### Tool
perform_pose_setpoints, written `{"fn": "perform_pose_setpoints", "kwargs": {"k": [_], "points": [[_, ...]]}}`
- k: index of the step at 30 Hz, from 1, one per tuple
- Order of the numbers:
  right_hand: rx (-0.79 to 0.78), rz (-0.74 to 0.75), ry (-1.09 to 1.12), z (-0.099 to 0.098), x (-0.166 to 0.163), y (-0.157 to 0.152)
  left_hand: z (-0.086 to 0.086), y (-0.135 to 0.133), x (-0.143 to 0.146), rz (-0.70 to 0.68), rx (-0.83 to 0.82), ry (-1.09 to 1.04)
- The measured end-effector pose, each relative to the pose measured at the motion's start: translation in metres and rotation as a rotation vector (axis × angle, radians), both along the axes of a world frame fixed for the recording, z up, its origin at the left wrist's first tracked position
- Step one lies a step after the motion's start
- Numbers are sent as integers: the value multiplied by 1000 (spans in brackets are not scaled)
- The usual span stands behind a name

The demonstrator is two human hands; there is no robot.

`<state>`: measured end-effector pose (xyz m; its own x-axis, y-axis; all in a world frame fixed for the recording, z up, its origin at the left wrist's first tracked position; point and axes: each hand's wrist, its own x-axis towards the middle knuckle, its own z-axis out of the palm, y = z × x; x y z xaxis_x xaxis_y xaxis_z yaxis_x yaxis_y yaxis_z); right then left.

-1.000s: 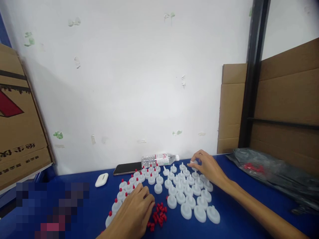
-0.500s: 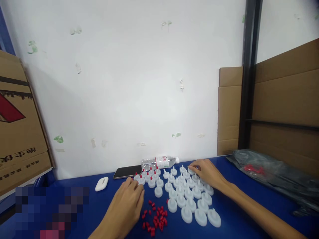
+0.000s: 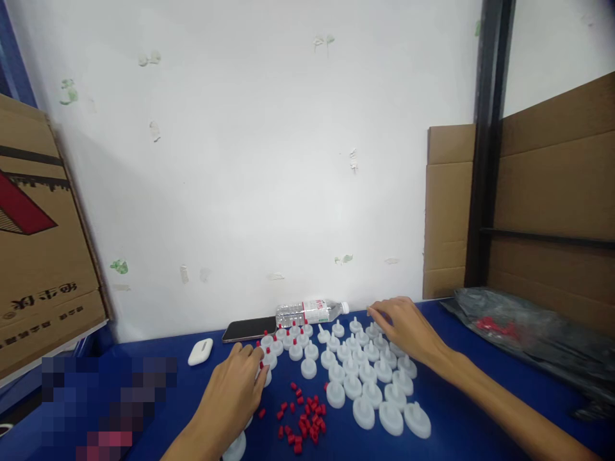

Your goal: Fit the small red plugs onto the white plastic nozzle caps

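Note:
Rows of white nozzle caps (image 3: 368, 387) stand on the blue table (image 3: 456, 422). The caps at the left (image 3: 294, 346) carry red tips. A loose pile of small red tips (image 3: 303, 424) lies in front of them. My left hand (image 3: 233, 394) rests palm down on the left-most red-tipped caps, with its fingers bent over them. What they hold is hidden. My right hand (image 3: 408, 330) reaches over the far right rows, and its fingertips are pinched at a white cap in the back row.
A water bottle (image 3: 310, 312), a phone (image 3: 247, 328) and a white earbud case (image 3: 200, 351) lie along the wall. A black plastic bag (image 3: 542, 342) with red pieces lies at the right. Cardboard boxes stand at the left (image 3: 38, 256) and right (image 3: 552, 192).
My left hand slid from the red-tip pile back and to the left, onto the red-tipped caps. My right hand stayed at the back row of white caps, shifting only a little.

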<state>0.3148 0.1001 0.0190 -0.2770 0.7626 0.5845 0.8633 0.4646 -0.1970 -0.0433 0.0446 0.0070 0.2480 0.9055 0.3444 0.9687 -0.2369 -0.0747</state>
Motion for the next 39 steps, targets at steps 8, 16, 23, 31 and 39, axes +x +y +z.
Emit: {"fn": "perform_pose_setpoints", "kwargs": {"k": [8, 16, 23, 31, 39], "points": [[155, 210, 19, 10, -48, -52, 11, -10, 8, -14, 20, -144], [108, 376, 72, -15, -90, -92, -7, -34, 35, -463, 167, -570], [95, 486, 101, -26, -98, -95, -22, -37, 41, -509, 214, -560], [78, 552, 142, -18, -101, -96, -23, -39, 44, -543, 306, -461], [335, 562, 75, -18, -103, -93, -6, -36, 47, -646, 476, -74]]}}
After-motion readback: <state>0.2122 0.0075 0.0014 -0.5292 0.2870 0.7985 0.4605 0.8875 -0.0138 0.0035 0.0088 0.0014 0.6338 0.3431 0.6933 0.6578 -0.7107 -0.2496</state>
